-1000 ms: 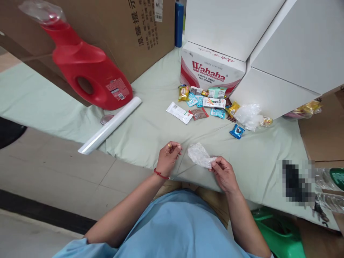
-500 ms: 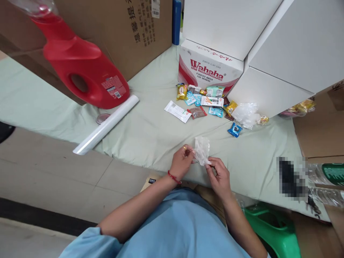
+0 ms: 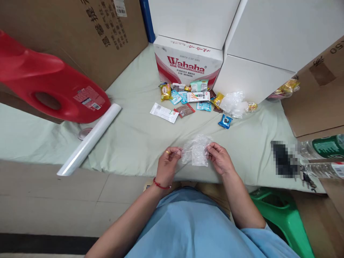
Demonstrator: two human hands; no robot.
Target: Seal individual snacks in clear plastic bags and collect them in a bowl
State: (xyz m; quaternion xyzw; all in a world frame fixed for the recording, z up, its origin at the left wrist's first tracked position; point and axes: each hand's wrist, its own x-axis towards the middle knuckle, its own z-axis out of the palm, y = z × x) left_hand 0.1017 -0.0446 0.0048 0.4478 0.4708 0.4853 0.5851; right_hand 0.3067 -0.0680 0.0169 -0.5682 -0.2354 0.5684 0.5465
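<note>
A crinkled piece of clear bubble wrap (image 3: 199, 150) is stretched out between my hands, over the near part of the cloth-covered table. My left hand (image 3: 169, 161), with a ring and a red cord at the wrist, pinches its left edge. On the opposite side, my right hand (image 3: 219, 156) grips the right edge between thumb and fingers. Beyond the wrap lie a blue wrapped snack (image 3: 225, 121), a white snack packet (image 3: 164, 113) and a reddish-brown packet (image 3: 184, 110).
Several more snack packets lie before a Wahaha carton (image 3: 188, 64), with crumpled clear plastic (image 3: 233, 104) beside them. At left stand a red detergent jug (image 3: 61, 89) and a white roll (image 3: 90, 139). Bottles (image 3: 328, 147) and keys (image 3: 307, 179) lie right; a green stool (image 3: 290, 215) stands below.
My hands have moved apart, and the bubble wrap, bunched up before, is now spread wider between them. The camera view has turned somewhat to the right.
</note>
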